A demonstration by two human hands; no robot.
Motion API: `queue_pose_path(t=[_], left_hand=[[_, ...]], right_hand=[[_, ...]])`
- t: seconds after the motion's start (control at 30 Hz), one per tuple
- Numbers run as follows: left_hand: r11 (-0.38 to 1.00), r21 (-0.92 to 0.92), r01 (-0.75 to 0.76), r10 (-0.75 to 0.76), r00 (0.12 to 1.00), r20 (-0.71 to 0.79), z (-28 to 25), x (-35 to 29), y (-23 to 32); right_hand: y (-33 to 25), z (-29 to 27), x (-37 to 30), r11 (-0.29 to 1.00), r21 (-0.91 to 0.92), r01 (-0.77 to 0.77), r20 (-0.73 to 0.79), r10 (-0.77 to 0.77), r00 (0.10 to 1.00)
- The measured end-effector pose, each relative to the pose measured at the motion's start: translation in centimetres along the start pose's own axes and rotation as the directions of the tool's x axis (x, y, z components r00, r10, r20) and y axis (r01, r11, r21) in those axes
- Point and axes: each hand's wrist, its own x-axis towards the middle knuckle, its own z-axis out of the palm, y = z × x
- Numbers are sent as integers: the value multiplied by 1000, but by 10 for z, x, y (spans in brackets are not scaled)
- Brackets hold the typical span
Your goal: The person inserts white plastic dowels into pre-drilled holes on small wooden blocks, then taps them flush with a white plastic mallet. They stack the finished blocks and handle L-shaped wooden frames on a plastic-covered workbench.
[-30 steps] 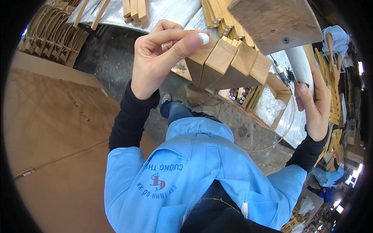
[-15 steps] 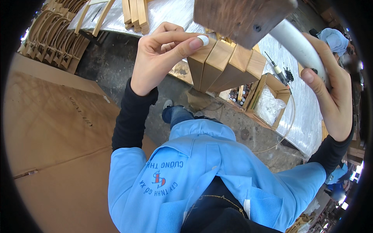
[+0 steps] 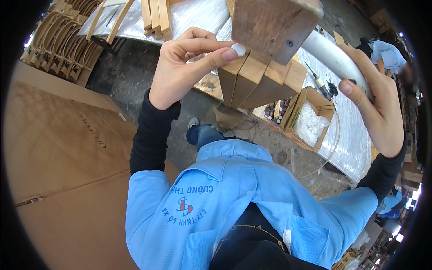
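Observation:
My left hand (image 3: pixel 177 74) pinches a small white round cap (image 3: pixel 238 49) between thumb and forefinger. The cap is held at the top end of the leftmost of several thick wooden pieces (image 3: pixel 252 72), which stand side by side at the bench edge; whether it touches the wood I cannot tell. My right hand (image 3: pixel 382 105) grips the pale grey handle of a mallet (image 3: pixel 272 29). Its block-shaped brown wooden head hangs above the wooden pieces, right of the cap, and hides part of their far ends.
Right of the pieces stands an open box (image 3: pixel 326 101) with a white plastic bag, beside a tray of small caps (image 3: pixel 276 110). A thin-tipped tool (image 3: pixel 320 83) with a hose lies on the film-covered bench (image 3: pixel 355 135). Large cardboard (image 3: pixel 67 180) fills the left; curved wooden frames (image 3: pixel 67 38) stand behind.
The mallet and my right hand have moved left and slightly nearer. The white cap has tilted to show more of its round face, while my left hand has shifted only slightly.

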Motion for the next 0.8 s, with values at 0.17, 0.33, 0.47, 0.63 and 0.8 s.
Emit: queue_pose_path(t=[0.17,0.33,0.47,0.63,0.8], left_hand=[[999,-20,-44,44,999,11,-3,1,-3],[977,-179,-113,133,985,105,-2,-5,-24],[982,-123,-141,158,977,140,14,-6,-25],[979,-136,-150,157,987,43,12,2,-10],[980,40,-194,187,973,137,-5,7,-2]], right_hand=[[0,-1,-1,999,47,5,-45,-3,999],[-3,4,-1,998,65,26,-3,-26,1000],[4,-3,-5,997,-52,56,-189,-65,980],[23,-3,-21,985,-169,-45,-326,-13,945],[9,3,-14,996,-76,49,-255,-67,965]])
